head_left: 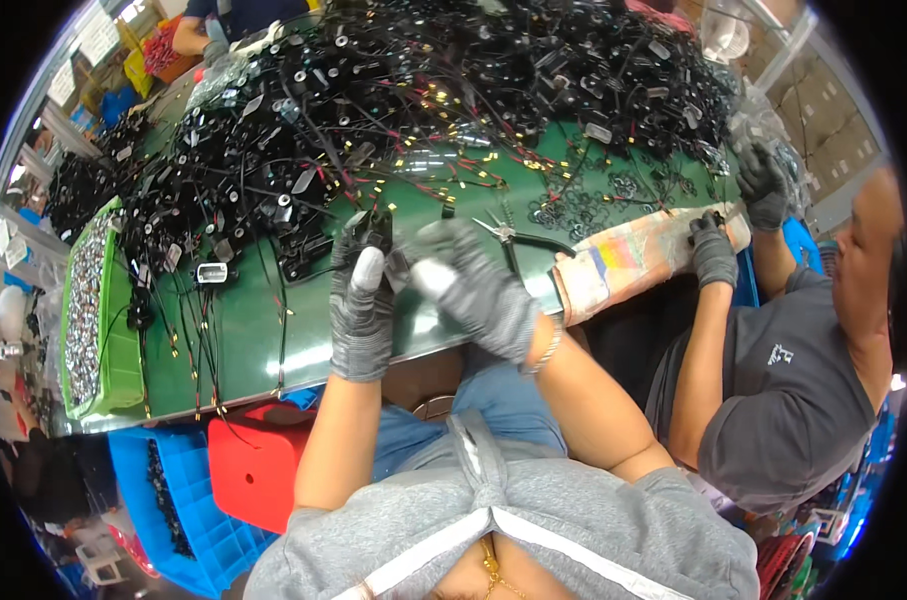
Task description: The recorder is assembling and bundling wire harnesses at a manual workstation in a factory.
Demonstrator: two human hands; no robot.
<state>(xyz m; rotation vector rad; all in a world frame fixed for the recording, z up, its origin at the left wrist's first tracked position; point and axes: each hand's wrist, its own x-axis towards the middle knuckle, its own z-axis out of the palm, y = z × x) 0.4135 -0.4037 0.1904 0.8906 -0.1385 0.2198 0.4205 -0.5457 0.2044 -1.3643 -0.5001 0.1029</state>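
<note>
Filling the green table (308,340) toward twelve o'clock lies a heap of black cabled parts (373,90). The blurred right hand (481,288), at three o'clock from the left, is partly curled; whether it pinches anything, I cannot tell. The left hand (361,305) is curled around a small black part (379,230) at its twelve o'clock.

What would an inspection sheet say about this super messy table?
Surface: green tabletop, shiny, mostly covered.
Job's things: black part in the left hand; plier-like tool nearby.
Clutter: heaped black parts, loose black rings, filled green bin.
Hands: both gloved; left grips, right hand blurred, grip unclear.
Cables: thin dark cables reach the front edge.
Surroundings: co-worker at right; blue crate below.
</note>
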